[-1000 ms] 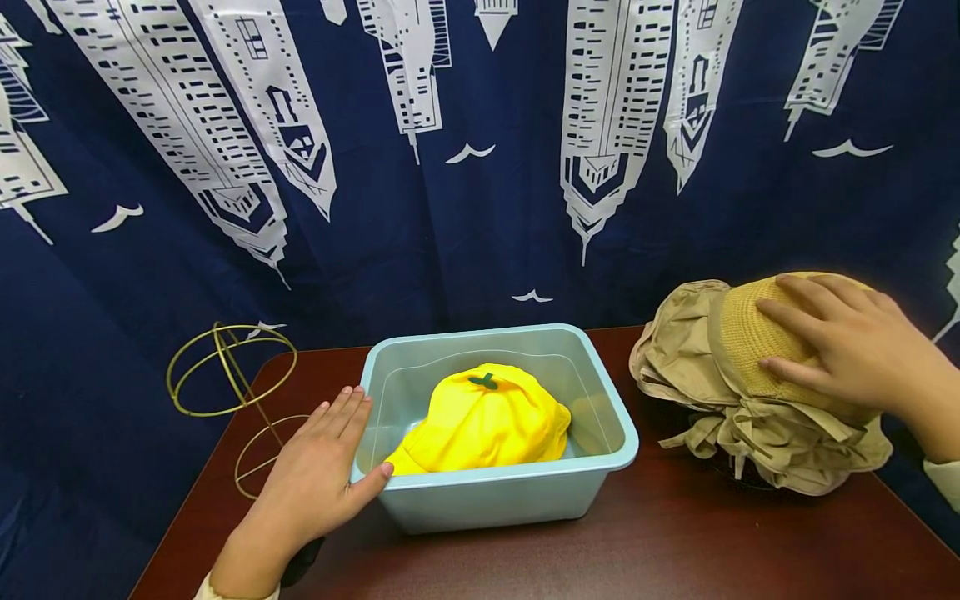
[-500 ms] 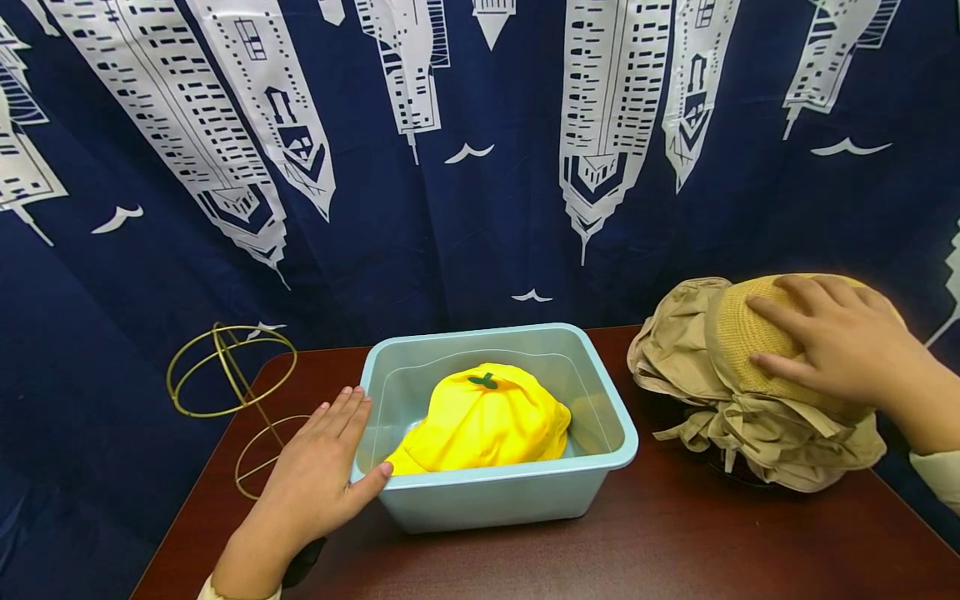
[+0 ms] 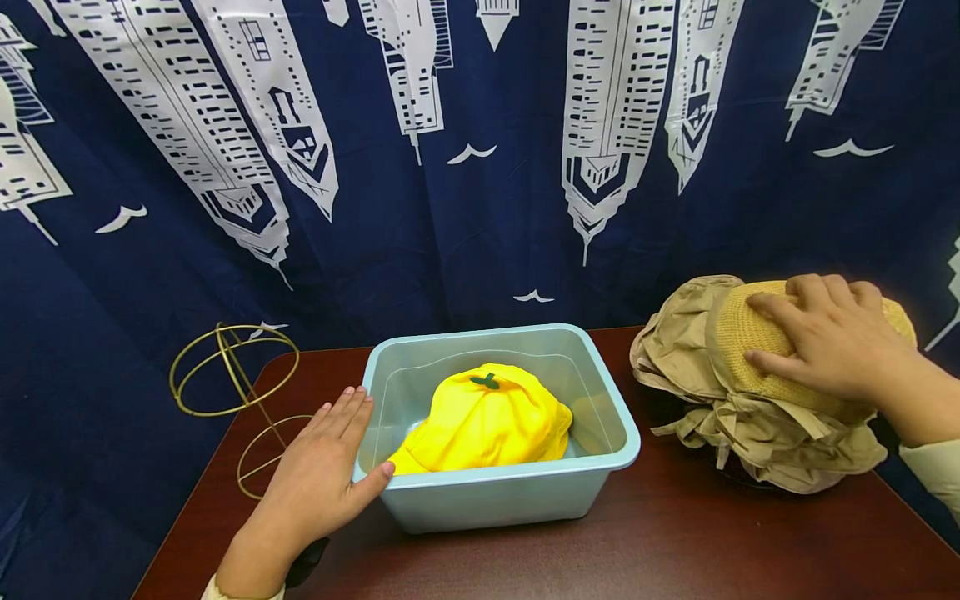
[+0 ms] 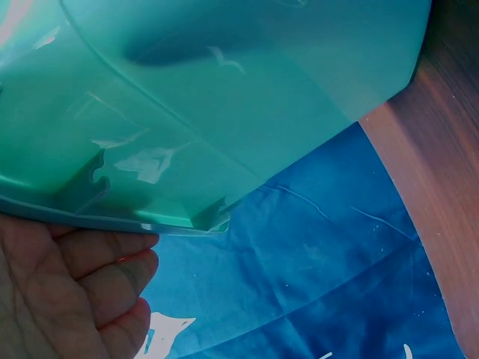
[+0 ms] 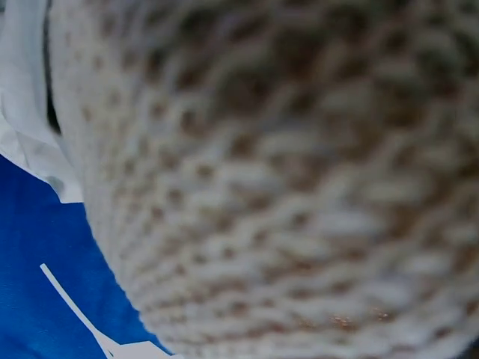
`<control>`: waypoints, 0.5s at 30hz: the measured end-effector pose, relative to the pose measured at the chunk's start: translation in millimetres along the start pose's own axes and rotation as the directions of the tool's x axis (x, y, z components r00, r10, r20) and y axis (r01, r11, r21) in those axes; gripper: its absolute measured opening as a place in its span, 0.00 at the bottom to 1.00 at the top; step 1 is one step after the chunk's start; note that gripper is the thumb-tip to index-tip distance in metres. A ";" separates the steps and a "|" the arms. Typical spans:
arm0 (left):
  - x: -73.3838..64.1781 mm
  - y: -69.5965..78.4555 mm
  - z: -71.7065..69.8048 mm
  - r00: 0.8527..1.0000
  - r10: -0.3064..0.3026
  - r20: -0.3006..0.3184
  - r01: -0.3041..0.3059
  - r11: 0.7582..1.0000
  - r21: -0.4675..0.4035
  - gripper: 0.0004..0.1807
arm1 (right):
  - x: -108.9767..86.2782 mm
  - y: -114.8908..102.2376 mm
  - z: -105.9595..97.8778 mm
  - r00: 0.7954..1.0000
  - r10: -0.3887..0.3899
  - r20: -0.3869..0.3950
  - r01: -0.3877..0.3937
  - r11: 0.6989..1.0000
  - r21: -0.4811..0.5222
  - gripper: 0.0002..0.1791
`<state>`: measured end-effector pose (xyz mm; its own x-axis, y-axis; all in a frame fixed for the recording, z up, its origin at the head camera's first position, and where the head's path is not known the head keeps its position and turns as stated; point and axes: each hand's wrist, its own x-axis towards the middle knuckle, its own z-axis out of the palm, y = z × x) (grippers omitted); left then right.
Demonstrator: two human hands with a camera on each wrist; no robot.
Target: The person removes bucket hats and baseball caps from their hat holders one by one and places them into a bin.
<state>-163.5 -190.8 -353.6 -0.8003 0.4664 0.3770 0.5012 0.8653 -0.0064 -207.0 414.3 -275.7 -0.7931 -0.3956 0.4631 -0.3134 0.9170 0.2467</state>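
A pale blue plastic bin (image 3: 491, 500) stands on the table with a yellow cap (image 3: 487, 417) inside, a green leaf shape on its crown. My left hand (image 3: 318, 475) rests along the bin's left rim, fingers straight and thumb at the near corner; the left wrist view shows those fingers (image 4: 112, 269) against the bin's outer edge. At the right, a sun hat (image 3: 738, 333) has a woven yellow crown and a crumpled beige cloth brim. Over its crown, my right hand (image 3: 840, 342) grips with bent fingers and thumb. Woven crown (image 5: 262, 187) fills most of the right wrist view.
A gold wire stand (image 3: 232, 367) with round hoops is at the left end of the brown table (image 3: 600, 558). Behind the table hangs a dark blue curtain (image 3: 480, 233) printed with white buildings. Something dark shows beneath the beige brim.
My right hand's fingers have bent more over the hat's crown, and the hand has shifted slightly left. The hat has tilted and moved a little. The left hand and bin stay put.
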 end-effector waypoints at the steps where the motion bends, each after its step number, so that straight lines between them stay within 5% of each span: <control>1: 0.3 0.1 0.2 1.000 0.000 0.001 0.000 1.000 0.000 0.44 | 0.1 0.4 0.3 1.000 0.004 0.002 -0.004 1.000 0.004 0.38; 15: 1.0 0.6 0.2 1.000 -0.006 0.015 0.006 1.000 -0.004 0.44 | 6.9 -4.0 -20.1 0.998 -0.050 -0.046 0.047 0.998 -0.048 0.42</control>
<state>-164.1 -189.8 -353.4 -0.8083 0.4638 0.3627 0.4974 0.8675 -0.0008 -200.6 406.9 -256.3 -0.7519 -0.4425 0.4886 -0.3253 0.8937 0.3089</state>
